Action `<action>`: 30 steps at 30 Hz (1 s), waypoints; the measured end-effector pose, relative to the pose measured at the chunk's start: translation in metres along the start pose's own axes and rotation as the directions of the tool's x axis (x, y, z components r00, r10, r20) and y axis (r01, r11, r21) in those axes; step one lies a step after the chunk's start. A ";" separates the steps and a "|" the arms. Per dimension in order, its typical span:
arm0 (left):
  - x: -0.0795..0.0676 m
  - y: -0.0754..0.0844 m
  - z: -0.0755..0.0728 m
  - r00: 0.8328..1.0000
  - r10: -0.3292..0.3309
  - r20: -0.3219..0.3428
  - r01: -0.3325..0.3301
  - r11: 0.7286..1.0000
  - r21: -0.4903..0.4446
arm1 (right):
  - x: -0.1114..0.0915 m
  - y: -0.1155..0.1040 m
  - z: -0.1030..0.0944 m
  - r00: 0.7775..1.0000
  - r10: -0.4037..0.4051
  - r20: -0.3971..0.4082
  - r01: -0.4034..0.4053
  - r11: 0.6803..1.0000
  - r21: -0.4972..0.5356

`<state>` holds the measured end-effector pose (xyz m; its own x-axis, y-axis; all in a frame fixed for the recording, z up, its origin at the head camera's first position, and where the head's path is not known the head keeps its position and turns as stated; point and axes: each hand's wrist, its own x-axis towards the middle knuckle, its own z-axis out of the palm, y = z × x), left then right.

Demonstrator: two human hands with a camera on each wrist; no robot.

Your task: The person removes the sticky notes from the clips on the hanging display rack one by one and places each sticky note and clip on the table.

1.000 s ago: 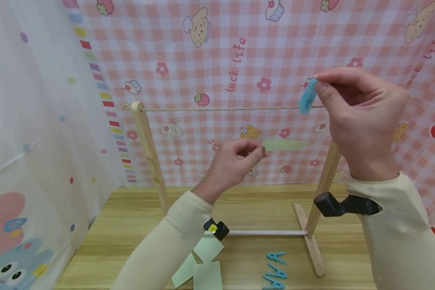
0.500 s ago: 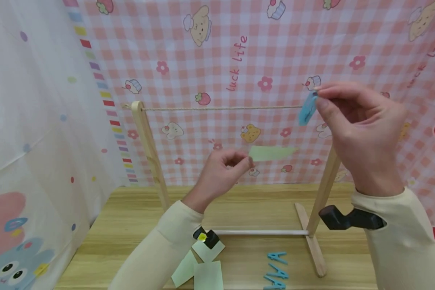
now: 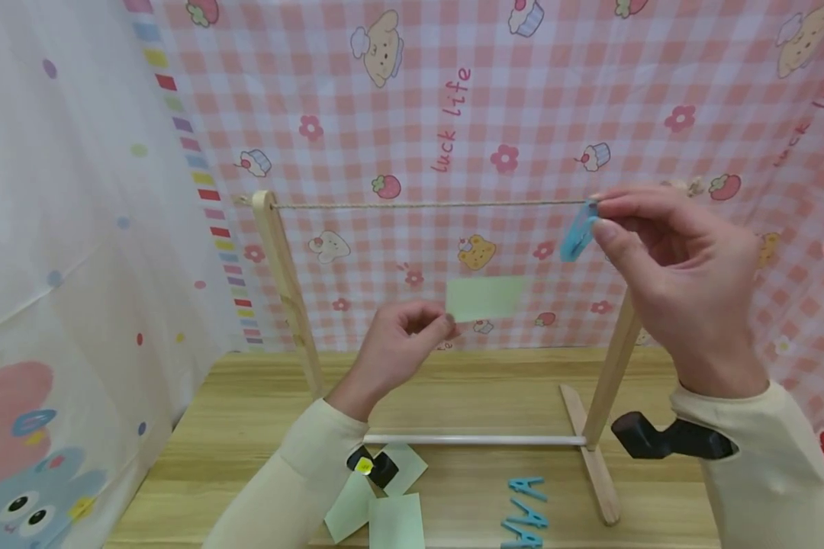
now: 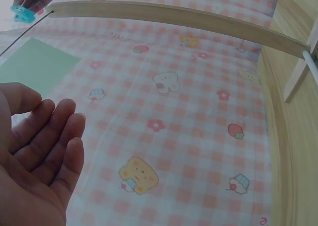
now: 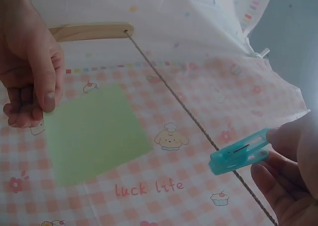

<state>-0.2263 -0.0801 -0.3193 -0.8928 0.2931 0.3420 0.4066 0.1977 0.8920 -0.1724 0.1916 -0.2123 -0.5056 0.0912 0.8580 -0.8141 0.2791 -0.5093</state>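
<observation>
My left hand (image 3: pixel 405 343) pinches a light green paper square (image 3: pixel 486 297) near its lower left corner, below the string (image 3: pixel 384 205). The sheet faces the head camera, and in the right wrist view its broad flat side (image 5: pixel 99 134) shows between the hand and the string. My right hand (image 3: pixel 680 267) pinches a blue clothespin (image 3: pixel 578 232) by its handle ends, close to the right part of the string. Seen in the right wrist view, the clothespin (image 5: pixel 233 156) overlaps the string. The paper hangs apart from the clothespin, to its left and lower.
A wooden stand holds the string between its left post (image 3: pixel 284 290) and right post (image 3: pixel 611 374). A white rod (image 3: pixel 481 441) joins the posts low down. On the wooden table (image 3: pixel 247 427) lie several green paper squares (image 3: pixel 396 522) and several blue clothespins (image 3: pixel 525 512).
My left hand has moved left and down, and the paper has turned from nearly edge-on to face the head camera. My right hand has lowered the clothespin from above the string to its level.
</observation>
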 end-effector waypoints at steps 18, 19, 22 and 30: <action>-0.041 -0.032 -0.017 0.994 -0.107 -0.033 0.107 0.994 -0.014 | -0.037 0.020 -0.009 0.996 0.078 0.039 -0.081 0.994 0.075; -0.044 -0.035 -0.018 0.993 -0.113 -0.031 0.113 0.993 -0.020 | -0.039 0.020 -0.010 0.996 0.082 0.041 -0.085 0.992 0.097; -0.050 -0.043 -0.019 0.994 -0.107 -0.028 0.106 0.994 -0.031 | -0.046 0.023 -0.011 0.995 0.084 0.045 -0.090 0.986 0.141; -0.070 -0.057 -0.025 0.982 -0.181 -0.044 0.181 0.983 -0.022 | -0.059 0.030 -0.011 0.998 0.035 0.055 -0.048 0.964 0.263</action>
<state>-0.1920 -0.1348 -0.3867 -0.9595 0.2108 0.1871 0.2342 0.2265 0.9454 -0.1638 0.2052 -0.2779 -0.5487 0.0482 0.8346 -0.8351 0.0136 -0.5499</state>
